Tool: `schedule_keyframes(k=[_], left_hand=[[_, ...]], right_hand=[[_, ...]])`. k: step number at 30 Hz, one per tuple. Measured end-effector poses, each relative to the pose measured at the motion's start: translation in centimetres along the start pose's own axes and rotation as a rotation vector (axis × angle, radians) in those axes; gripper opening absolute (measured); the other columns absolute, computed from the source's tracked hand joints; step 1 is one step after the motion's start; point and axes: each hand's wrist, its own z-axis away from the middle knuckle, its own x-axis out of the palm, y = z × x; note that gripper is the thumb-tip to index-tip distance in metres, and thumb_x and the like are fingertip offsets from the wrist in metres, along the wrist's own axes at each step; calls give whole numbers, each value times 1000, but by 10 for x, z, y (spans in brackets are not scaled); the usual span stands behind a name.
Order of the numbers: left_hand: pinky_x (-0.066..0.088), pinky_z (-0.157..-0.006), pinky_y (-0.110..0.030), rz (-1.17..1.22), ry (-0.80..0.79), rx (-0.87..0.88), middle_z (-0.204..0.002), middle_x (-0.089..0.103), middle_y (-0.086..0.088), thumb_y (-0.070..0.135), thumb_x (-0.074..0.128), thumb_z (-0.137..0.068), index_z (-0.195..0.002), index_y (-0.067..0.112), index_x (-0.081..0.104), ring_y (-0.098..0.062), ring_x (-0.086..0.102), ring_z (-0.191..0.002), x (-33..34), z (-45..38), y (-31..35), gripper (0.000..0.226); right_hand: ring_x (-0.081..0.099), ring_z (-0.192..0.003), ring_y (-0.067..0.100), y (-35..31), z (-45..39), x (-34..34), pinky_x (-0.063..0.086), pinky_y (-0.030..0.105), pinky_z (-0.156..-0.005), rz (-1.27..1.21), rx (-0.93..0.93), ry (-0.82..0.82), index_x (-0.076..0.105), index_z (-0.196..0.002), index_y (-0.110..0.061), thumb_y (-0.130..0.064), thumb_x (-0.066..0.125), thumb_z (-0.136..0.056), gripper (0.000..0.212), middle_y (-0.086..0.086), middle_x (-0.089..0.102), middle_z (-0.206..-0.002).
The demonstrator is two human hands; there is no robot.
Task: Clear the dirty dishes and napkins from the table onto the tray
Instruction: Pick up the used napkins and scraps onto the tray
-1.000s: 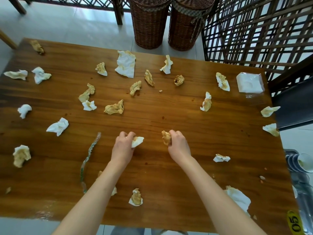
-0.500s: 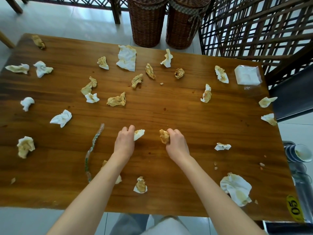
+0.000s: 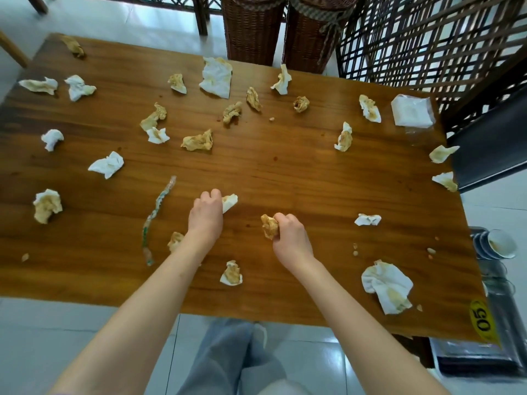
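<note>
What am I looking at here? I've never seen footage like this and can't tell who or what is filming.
No machine is at work. A person wears a camera on the head, looking forward and down, so you see their own two bare arms reaching over a wooden table. Many crumpled, stained napkins lie scattered across it, plus a twisted plastic wrapper and a clear pack of clean tissues at the far right. The left hand grips a white napkin; the right hand grips a brown-stained napkin. Beside the table's right edge a tray holds stacked bowls. Two wicker baskets stand beyond the far edge.
</note>
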Motion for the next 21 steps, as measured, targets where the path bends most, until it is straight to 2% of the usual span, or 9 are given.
schedule_keyframes(k=[4,8,11,14,18,21], left_hand=[[48,-76,-33,2,43,-20,-106,53,-12,-9,54,-84,-114,10,46,-27,53,-95,-7,33,-16,36],[47,-71,-31,-15,87,-10,-104,53,-12,-6,61,-81,-111,10,49,-24,51,-90,-11,69,-40,36],[43,-69,-27,-15,84,-18,-107,51,-11,-2,58,-84,-110,11,49,-22,49,-91,-9,87,-58,30],[42,-75,-26,-27,34,6,-112,49,-9,7,60,-86,-114,12,49,-21,48,-96,-2,96,-67,31],[44,-76,-27,-24,65,10,-111,52,-7,18,64,-84,-112,14,51,-19,47,-94,7,100,-71,32],[46,-78,-32,7,93,27,-118,52,-9,24,70,-77,-118,15,50,-23,48,-99,14,101,-71,46]], right_hand=[[46,-76,18,-16,23,16,35,29,-60,-6,-54,-53,54,-98,-14,2,51,-84,22,0,44,-89],[49,-76,18,-31,49,44,34,25,-57,-1,-80,-102,53,-96,-16,1,53,-84,22,-1,44,-89],[45,-78,14,-37,61,65,34,23,-59,-5,-78,-87,52,-103,-18,-1,55,-85,25,-2,44,-93],[44,-83,15,-42,64,81,40,24,-62,14,-39,-65,48,-112,-19,-4,55,-88,29,3,47,-102],[43,-92,15,-43,66,93,42,23,-65,38,-12,-53,40,-121,-20,-19,55,-90,34,4,41,-114],[43,-99,17,-42,66,100,39,22,-64,88,-59,-44,38,-125,-22,-29,56,-88,42,3,38,-117]])
